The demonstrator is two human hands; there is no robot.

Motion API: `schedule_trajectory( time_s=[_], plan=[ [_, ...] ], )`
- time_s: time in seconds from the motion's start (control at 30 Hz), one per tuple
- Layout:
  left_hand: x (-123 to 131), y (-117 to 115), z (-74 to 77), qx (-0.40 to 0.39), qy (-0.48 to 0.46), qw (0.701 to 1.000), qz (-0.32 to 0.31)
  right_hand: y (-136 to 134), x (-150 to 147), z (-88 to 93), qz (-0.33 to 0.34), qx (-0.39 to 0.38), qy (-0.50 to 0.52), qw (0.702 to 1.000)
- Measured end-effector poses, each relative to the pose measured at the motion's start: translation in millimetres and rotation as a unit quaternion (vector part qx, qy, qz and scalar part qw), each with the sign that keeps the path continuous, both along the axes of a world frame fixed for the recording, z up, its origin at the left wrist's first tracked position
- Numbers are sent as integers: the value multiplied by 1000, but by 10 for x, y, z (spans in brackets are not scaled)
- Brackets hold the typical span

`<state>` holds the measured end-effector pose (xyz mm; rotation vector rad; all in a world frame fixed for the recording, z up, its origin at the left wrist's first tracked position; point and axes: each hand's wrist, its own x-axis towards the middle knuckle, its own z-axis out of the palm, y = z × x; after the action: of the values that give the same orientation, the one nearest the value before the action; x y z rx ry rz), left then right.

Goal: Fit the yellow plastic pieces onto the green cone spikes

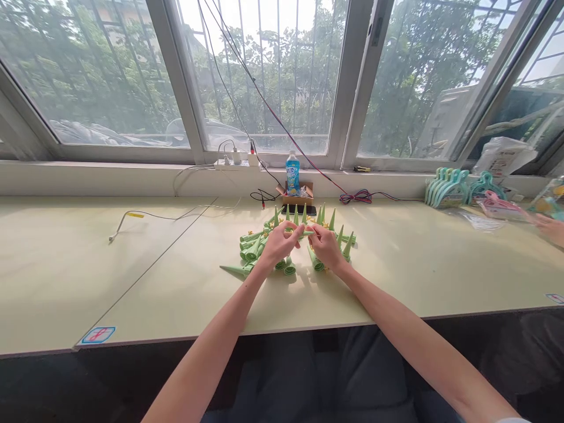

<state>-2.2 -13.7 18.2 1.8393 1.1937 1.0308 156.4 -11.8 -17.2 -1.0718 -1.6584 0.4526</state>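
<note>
My left hand point(278, 242) and my right hand point(325, 245) meet above a heap of green plastic cones point(252, 247) on the pale table point(396, 270). Both hands pinch one green cone piece point(304, 232) held level between them, fingers curled. Around the hands, some cones stand upright with tips up point(331, 220) and others lie on their sides. Small yellow bits lie among the cones; what they are is too small to tell.
A blue drink bottle point(292, 172) stands in a small cardboard box point(298, 197) by the window sill. Cables point(359, 197) and a power strip point(233, 160) lie behind. Teal hangers point(445, 185) and packets sit far right, where another person's hand point(550, 226) shows.
</note>
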Motion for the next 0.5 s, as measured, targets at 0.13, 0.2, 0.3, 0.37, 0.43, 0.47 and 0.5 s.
schedule_trajectory(
  time_s=[0.13,0.2,0.3,0.37,0.43,0.47,0.5],
  plan=[
    [-6,11,1,-7,-21,1000,-5,26,17,-20,-9,1,-5,1000],
    [-10,15,-4,-5,-28,1000,-6,38,23,-28,-12,2,-6,1000],
    [-14,12,-10,8,-34,999,-10,39,23,-25,-16,5,-10,1000],
    [-15,8,-10,16,-36,999,-12,31,20,-15,-19,6,-13,1000],
    [-15,5,-6,22,-35,999,-14,22,17,-5,-23,4,-17,1000],
    [-15,4,-4,26,-34,999,-16,19,16,-1,-25,3,-20,999],
    [-14,3,-2,31,-33,999,-16,16,16,3,-26,2,-23,999]
  ],
)
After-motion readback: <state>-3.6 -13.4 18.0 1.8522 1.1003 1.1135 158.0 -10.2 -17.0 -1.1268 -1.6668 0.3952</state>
